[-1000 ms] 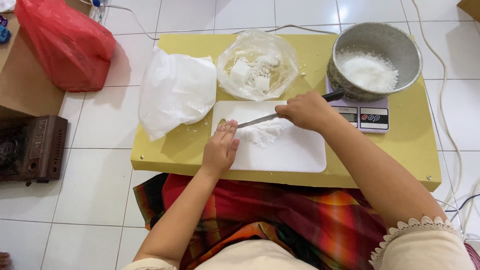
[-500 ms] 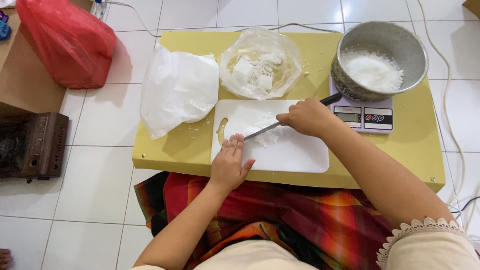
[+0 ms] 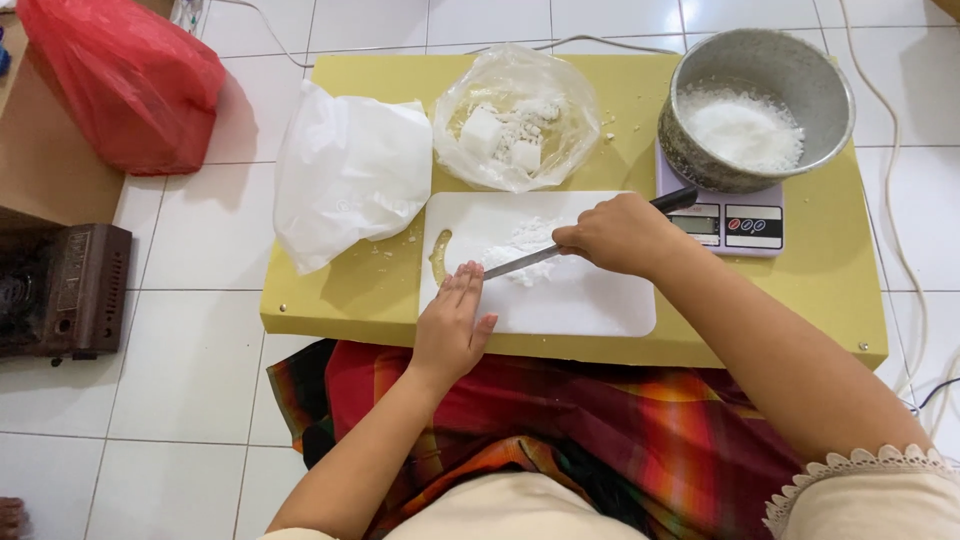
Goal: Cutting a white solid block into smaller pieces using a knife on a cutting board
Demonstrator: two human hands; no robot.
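Observation:
My right hand (image 3: 618, 234) grips a black-handled knife (image 3: 530, 260), its blade lying across a small heap of white crumbs (image 3: 524, 244) on a white cutting board (image 3: 590, 300). My left hand (image 3: 452, 326) lies flat and open on the board's near left corner, fingertips close to the blade tip, holding nothing. Behind the board an open clear plastic bag (image 3: 516, 130) holds white chunks.
A metal pot (image 3: 756, 106) of white shreds stands on a small digital scale (image 3: 728, 222) at the back right of the low yellow table (image 3: 350, 300). A white plastic bag (image 3: 346, 170) lies at the table's left. A red bag (image 3: 124, 80) and a dark box (image 3: 62, 290) are on the floor.
My left hand has slid back from the white heap to the board's near left corner. The knife has stayed over the crumbs in my right hand.

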